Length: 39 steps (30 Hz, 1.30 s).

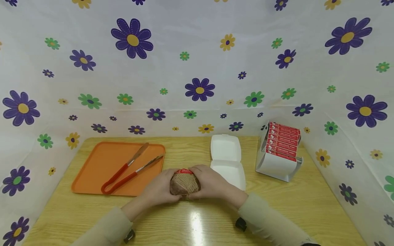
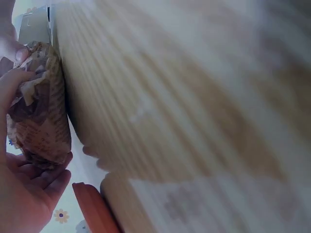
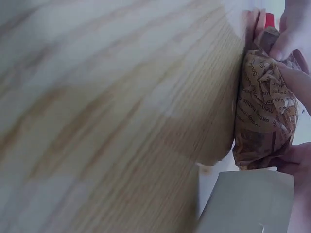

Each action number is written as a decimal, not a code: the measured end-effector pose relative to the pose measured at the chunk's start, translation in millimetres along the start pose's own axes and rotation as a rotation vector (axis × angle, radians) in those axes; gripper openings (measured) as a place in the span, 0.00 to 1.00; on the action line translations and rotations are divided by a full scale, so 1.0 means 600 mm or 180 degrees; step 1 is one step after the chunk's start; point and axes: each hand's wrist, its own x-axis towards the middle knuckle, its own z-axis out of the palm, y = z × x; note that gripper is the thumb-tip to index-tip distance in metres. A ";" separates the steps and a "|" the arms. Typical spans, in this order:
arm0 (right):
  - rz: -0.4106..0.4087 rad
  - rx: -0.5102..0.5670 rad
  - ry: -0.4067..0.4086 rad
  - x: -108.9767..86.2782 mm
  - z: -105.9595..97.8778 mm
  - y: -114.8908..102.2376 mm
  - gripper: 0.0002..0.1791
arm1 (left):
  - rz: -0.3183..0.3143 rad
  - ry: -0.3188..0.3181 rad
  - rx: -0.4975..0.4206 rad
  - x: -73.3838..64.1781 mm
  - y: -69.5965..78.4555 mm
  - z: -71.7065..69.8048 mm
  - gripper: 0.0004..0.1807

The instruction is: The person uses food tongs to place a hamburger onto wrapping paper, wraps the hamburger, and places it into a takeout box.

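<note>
A round bundle in printed brown paper, which looks like a wrapped burger, sits low at the table's middle with a red strip on its far top side. My left hand grips its left side, and my right hand holds its right. Both thumbs meet at the near side. In the left wrist view the paper is creased and folded under the thumbs. Lettering covers the wrapper in the right wrist view. The bundle's underside is hidden.
Left, an orange tray carries red-handled tongs. An opened white clamshell box lies behind my right hand. Farther right stands a white holder with several red-and-white printed pieces. A flowered curtain encloses the table's back and sides.
</note>
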 end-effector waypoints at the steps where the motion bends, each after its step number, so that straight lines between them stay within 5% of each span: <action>1: 0.0004 0.0026 0.0012 0.001 -0.001 -0.002 0.55 | 0.0002 0.0050 -0.0027 0.000 -0.001 0.000 0.51; 9: -0.0011 0.0196 0.0159 0.002 -0.033 -0.013 0.54 | 0.0064 0.0327 -0.0161 0.006 0.010 -0.019 0.49; 15: 0.0056 0.0193 0.0275 -0.019 -0.063 0.004 0.54 | 0.0144 0.0291 0.0009 0.036 0.039 -0.029 0.49; 23: 0.0042 0.0075 0.0529 -0.060 -0.100 0.035 0.52 | 0.0462 0.0238 -0.0109 0.082 0.090 -0.034 0.47; 39: 0.0379 0.0170 0.0518 -0.138 -0.132 0.108 0.51 | 0.0547 0.0116 -0.0106 0.149 0.161 0.032 0.47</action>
